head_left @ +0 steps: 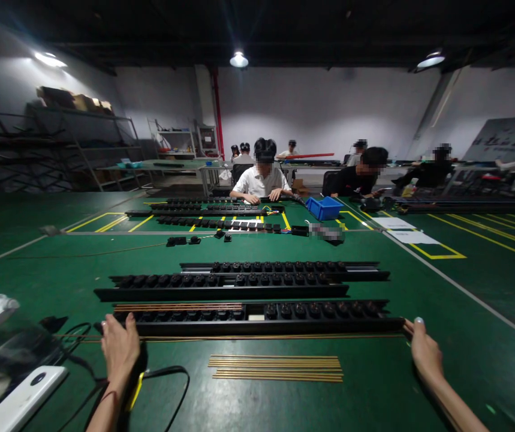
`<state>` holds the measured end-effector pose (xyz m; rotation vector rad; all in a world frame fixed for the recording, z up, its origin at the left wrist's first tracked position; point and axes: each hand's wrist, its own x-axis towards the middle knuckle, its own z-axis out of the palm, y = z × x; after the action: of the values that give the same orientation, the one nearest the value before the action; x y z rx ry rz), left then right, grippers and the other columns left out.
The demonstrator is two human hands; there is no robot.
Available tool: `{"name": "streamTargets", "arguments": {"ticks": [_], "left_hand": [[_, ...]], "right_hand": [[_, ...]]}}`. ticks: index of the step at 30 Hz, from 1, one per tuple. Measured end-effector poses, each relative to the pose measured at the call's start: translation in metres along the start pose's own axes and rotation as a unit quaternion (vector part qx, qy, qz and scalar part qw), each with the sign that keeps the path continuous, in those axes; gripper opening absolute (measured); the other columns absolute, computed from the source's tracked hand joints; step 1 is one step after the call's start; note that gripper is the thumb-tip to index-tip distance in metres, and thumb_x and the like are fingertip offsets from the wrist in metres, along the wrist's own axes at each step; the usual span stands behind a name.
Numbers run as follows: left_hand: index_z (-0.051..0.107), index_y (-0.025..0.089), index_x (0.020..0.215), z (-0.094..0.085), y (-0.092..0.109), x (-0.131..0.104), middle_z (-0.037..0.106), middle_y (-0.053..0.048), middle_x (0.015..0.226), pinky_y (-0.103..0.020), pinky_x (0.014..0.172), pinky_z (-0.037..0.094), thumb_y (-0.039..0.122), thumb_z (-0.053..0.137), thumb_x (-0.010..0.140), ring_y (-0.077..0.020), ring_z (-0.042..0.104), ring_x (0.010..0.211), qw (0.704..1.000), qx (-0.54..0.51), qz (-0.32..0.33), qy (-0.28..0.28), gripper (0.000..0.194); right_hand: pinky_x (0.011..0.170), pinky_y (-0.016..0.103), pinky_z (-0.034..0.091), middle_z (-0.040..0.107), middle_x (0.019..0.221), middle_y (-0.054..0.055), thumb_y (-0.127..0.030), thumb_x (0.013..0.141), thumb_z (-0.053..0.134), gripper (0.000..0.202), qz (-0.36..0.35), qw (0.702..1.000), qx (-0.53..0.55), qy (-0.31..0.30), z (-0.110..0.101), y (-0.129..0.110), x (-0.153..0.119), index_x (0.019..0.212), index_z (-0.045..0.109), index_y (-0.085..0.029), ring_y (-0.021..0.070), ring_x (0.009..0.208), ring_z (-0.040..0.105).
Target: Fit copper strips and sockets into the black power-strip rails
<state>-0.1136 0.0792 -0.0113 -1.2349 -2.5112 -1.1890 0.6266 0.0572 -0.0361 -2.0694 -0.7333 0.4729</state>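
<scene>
A long black rail lies crosswise in front of me, with a row of round black sockets in its channel. My left hand grips its left end, and my right hand holds its right end between thumb and fingers. Copper-coloured rods lie along the left half of that rail, over the sockets. One long thin brass rod runs on the table along the near side of the rail. Closer to me lies a bundle of several brass rods.
Beyond are two similar rails, a middle one and a farther one. A white phone-like device and black cable lie at left. A blue bin stands farther off. A co-worker in white sits opposite.
</scene>
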Motion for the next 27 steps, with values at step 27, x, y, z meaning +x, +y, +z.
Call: {"name": "streamTargets", "arguments": {"ticks": [27], "left_hand": [[0.010, 0.000, 0.143, -0.005, -0.021, 0.048, 0.022, -0.026, 0.149, -0.059, 0.107, 0.024, 0.053, 0.023, 0.089, -0.0396, 0.022, 0.137, 0.992, 0.004, -0.094, 0.083, 0.077]], "right_hand": [[0.099, 0.039, 0.038, 0.064, 0.118, 0.013, -0.078, 0.077, 0.021, 0.085, -0.017, 0.996, 0.086, -0.013, 0.055, -0.024, -0.072, 0.119, 0.061, -0.016, 0.0280, 0.115, 0.055]]}}
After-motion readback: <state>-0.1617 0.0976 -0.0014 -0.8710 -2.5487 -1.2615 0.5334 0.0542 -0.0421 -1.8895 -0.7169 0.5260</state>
